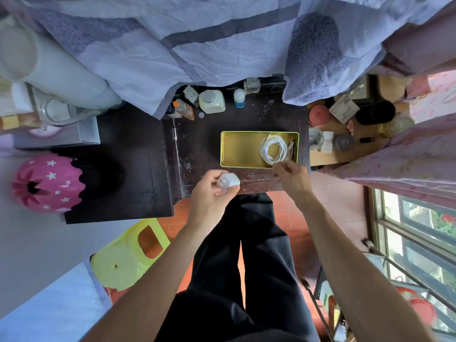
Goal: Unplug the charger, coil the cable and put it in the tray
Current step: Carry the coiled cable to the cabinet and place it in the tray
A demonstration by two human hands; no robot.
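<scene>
L fingers [214, 176] clench charger [230, 181]; R fingers [282, 166] touch coiled cable [272, 149] in tray [237, 149], grip unclear.

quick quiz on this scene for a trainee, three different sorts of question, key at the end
1. True or false: the coiled cable lies outside the tray.
2. Multiple choice: what does the left hand hold? A) the white charger B) a bottle C) nothing
3. Short answer: what colour is the tray's inside?

Key: 1 false, it lies inside the tray; 2 A; 3 gold.
</scene>
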